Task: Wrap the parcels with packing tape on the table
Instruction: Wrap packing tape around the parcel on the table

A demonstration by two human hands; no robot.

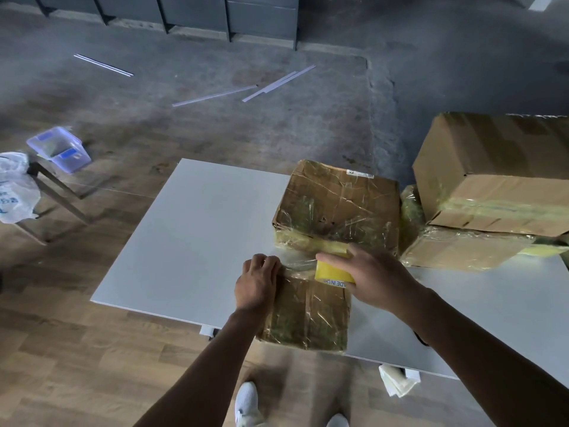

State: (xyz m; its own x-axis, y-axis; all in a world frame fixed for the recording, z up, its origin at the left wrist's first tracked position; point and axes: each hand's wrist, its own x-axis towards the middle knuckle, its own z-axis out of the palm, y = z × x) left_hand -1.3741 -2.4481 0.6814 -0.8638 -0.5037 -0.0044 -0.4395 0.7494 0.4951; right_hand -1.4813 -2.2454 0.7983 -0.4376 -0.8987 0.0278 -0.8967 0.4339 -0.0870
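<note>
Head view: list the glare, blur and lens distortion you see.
In the head view the light is dim and the shadows soft; clear tape on the near parcel and the far parcel gives white streaks of glare; the plastic bin at the left edge is smeared by blur; the wide lens tilts the shelves at the top.

The table (191,229) is plain white; the near parcel (308,318) and far parcel (338,198) are dull brown cardboard under glossy, yellow-green tinted film. The tape roll (334,271) is bright yellow, with a white label lettered in black. The stacked boxes (492,167) at right are lighter tan with pale yellow bands, and the tub (58,147) at far left is clear lilac with blue patches.
</note>
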